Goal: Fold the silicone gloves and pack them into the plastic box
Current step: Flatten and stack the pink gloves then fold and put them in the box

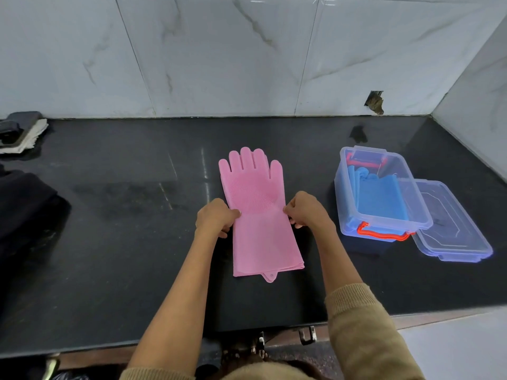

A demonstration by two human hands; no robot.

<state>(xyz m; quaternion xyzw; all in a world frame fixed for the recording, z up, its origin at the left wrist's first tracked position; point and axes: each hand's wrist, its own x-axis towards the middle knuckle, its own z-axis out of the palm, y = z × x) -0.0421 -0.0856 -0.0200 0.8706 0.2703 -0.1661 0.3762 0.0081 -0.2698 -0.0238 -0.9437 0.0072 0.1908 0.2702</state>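
A pair of pink silicone gloves (258, 215) lies flat and stacked on the black counter, fingers pointing away from me, cuffs toward me. My left hand (215, 218) pinches the gloves' left edge at the wrist. My right hand (306, 211) pinches the right edge at the same height. To the right stands the clear plastic box (384, 187) with an orange handle, open on top. Folded blue gloves (375, 196) lie inside it.
The box's clear lid (455, 229) lies flat against the box's right side. A black cloth (24, 209) sits at the left edge, and a white rag with a dark object (22, 133) at the back left. Tiled walls bound the counter (123, 215) behind and right.
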